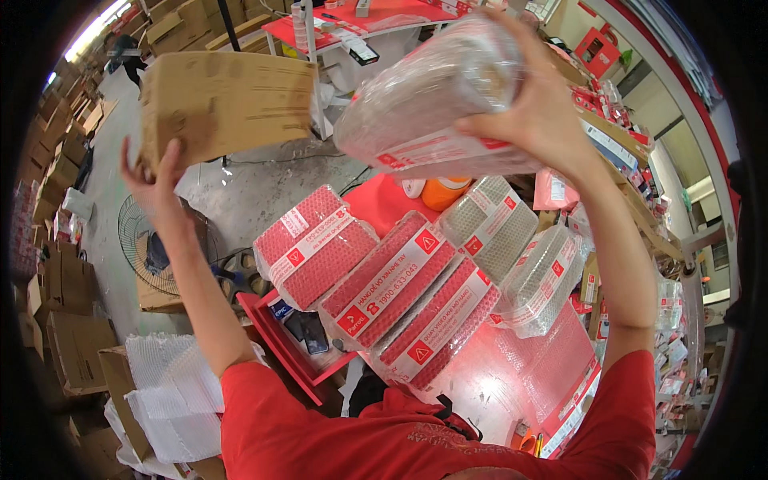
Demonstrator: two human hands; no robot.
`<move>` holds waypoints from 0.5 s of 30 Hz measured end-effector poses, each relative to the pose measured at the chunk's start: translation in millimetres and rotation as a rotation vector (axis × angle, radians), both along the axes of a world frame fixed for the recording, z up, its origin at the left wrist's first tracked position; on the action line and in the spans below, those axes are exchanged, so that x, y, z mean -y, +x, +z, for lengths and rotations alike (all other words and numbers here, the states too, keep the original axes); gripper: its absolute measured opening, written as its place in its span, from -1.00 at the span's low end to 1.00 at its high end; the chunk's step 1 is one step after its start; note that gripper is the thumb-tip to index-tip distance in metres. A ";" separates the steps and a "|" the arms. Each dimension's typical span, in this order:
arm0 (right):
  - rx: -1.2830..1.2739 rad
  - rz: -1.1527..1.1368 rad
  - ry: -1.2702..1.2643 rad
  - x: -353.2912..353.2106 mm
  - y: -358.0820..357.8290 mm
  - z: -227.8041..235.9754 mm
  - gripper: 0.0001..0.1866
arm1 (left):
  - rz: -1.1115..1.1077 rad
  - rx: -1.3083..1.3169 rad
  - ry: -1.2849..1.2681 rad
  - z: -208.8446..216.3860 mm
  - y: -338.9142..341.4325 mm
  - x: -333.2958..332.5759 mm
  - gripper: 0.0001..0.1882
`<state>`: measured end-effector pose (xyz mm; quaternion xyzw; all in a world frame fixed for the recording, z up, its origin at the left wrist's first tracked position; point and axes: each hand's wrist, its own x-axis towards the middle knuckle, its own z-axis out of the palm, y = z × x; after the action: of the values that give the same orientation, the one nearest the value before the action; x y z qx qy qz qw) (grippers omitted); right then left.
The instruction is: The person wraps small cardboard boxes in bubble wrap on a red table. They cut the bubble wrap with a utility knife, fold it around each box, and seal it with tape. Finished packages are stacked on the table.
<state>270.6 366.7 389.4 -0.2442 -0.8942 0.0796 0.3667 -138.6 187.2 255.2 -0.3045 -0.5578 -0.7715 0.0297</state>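
Raised at the upper left, my left hand [160, 180] grips a brown cardboard box [232, 104] by its lower left corner; some fingers are hidden behind it. My right hand [536, 116] is wrapped round the end of a bubble-wrapped package [432, 100] with red and white tape, held up to the right of the box. Below both hands, several wrapped parcels lie on the worktable: a pink one [312, 240] at the left, two longer pink ones in the middle, one of them [392, 276] with a wide tape strip, and two whitish ones [490, 216] at the right.
A red drawer [300, 352] stands pulled out at the table's left, with phones inside. A floor fan [156, 244] is beyond it. White bubble wrap [172, 376] lies lower left. Orange scissors [528, 442] lie near the front edge. Another person [126, 56] stands far left.
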 end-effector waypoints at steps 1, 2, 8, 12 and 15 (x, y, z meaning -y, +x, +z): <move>0.078 -0.029 -0.039 -9.7 -15.9 -12.2 0.23 | 0.027 -0.014 0.017 -1.9 -0.4 12.9 -0.04; 0.156 -0.056 -0.077 -18.6 -30.7 -24.9 0.24 | 0.076 -0.035 0.044 -4.5 -1.2 25.6 -0.06; 0.559 -0.178 -0.181 -25.0 -89.4 -109.3 0.30 | 0.104 0.164 0.030 -39.5 -16.9 89.7 -0.19; 0.778 -0.227 -0.182 -24.6 -106.0 -165.7 0.27 | 0.026 0.383 0.030 -73.1 -19.6 115.3 -0.28; 0.672 -0.332 -0.337 -45.8 -103.6 -186.4 0.28 | -0.037 0.436 0.043 -94.6 -11.5 126.4 -0.30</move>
<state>167.0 412.5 202.9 -0.4542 -0.8871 0.0803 0.0171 -150.1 60.8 160.5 -0.1400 -0.5287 -0.8312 -0.0995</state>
